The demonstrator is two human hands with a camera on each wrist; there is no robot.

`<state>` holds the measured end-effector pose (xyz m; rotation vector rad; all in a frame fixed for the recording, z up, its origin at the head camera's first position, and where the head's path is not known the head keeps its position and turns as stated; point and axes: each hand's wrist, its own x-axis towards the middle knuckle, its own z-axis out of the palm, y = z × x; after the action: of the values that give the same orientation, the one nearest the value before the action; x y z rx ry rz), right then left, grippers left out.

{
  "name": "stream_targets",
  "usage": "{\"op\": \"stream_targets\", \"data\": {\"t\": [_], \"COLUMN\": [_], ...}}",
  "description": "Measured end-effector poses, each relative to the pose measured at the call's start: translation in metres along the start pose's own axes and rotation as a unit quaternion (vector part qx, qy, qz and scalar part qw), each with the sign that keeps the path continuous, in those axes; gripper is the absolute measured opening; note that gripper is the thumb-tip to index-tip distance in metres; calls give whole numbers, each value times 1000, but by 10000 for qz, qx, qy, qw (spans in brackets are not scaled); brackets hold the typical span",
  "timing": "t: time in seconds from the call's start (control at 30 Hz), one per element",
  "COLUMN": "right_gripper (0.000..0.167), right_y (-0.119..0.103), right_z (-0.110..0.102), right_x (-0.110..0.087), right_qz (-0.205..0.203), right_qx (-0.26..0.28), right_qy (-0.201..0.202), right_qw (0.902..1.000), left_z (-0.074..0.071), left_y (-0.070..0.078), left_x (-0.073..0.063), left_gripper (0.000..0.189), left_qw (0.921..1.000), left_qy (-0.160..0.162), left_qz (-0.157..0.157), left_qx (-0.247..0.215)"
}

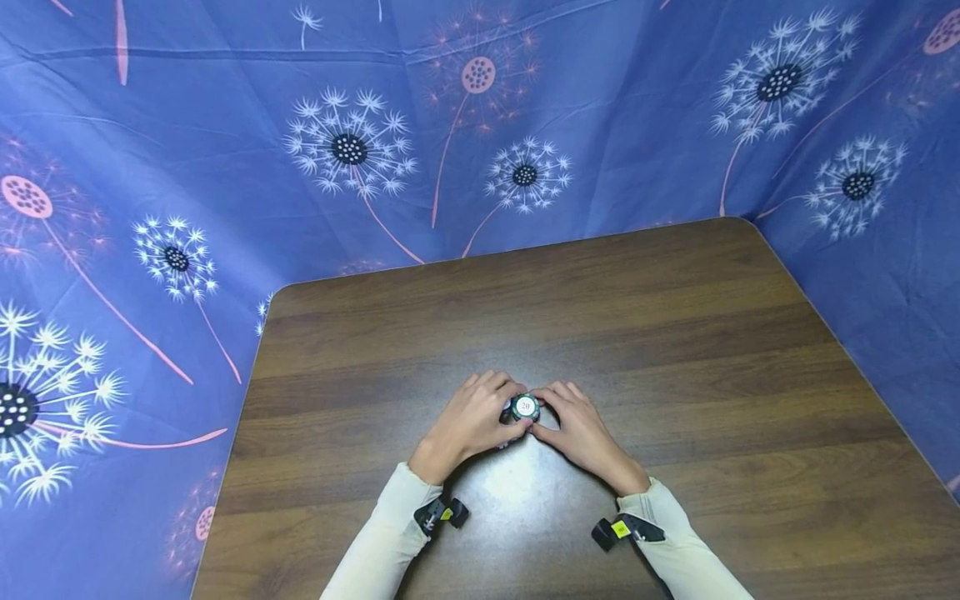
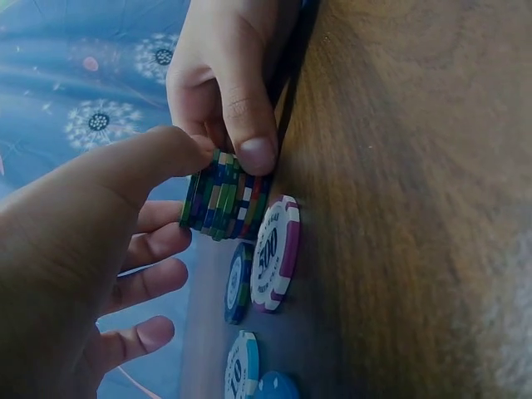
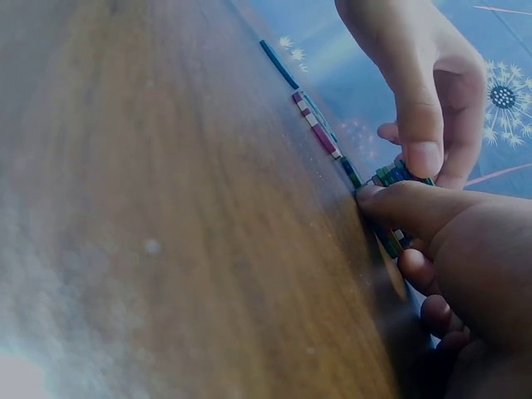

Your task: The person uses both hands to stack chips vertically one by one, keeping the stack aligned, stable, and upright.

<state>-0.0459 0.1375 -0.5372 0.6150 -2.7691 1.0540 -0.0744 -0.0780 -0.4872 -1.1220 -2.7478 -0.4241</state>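
A short stack of poker chips (image 1: 526,407), its top chip marked 20, stands on the table between the two hands. The left hand (image 1: 476,417) pinches the upper chips, thumb on the near side and fingers at the far side. Lower down, the thumb of the right hand (image 1: 582,428) presses the chips close above the tabletop, its fingers curled round the far side. Beside the stack, partly hidden by the left hand in the head view, are a white and purple 500 chip (image 2: 276,254) and a blue-green chip (image 2: 238,284).
Further along the brown wooden table (image 1: 675,350) lie a teal and white chip (image 2: 241,367) marked 10 and a rounded blue object (image 2: 277,386) with light dots. A blue dandelion-print cloth (image 1: 225,100) hangs behind the table.
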Motion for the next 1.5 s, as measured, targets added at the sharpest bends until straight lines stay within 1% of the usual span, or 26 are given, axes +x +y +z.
{"op": "stream_targets", "data": {"t": [0.23,0.4,0.53,0.63,0.8,0.97,1.1,1.23,1.4,1.5], "right_gripper": [47,48,49,49,49,50,50,50,50,50], "right_y": [-1,-1,-1,-1,-1,-1,-1,0,0,0], "right_z": [-1,-1,-1,-1,-1,-3,-3,-2,0,0], "right_x": [2,3,5,7,9,10,10,8,5,5], "right_qz": [21,62,54,29,-14,18,87,98,94,103], "right_qx": [81,32,14,12,59,87,63,70,68,91], "right_qy": [-104,-201,-196,-182,-161,-143,-143,-118,-97,-87], "right_qw": [9999,9998,9998,9998,9999,9999,9998,9999,9999,9999], "left_z": [0,-2,-12,-22,-37,-44,-40,-30,-19,-14], "left_y": [-1,-1,-5,-10,-22,-31,-36,-36,-30,-24], "left_x": [-2,-1,-3,-7,-19,-31,-39,-46,-54,-57], "left_gripper": [48,53,60,59,53,50,50,51,53,53], "left_qw": [9998,9998,9994,9992,9986,9972,9954,9918,9850,9819], "left_qy": [-170,-203,-285,-336,-420,-526,-604,-651,-644,-527], "left_qz": [-36,-89,-191,-229,-309,-527,-739,-1072,-1554,-1763], "left_qx": [-2,22,17,39,96,71,79,229,387,437]}}
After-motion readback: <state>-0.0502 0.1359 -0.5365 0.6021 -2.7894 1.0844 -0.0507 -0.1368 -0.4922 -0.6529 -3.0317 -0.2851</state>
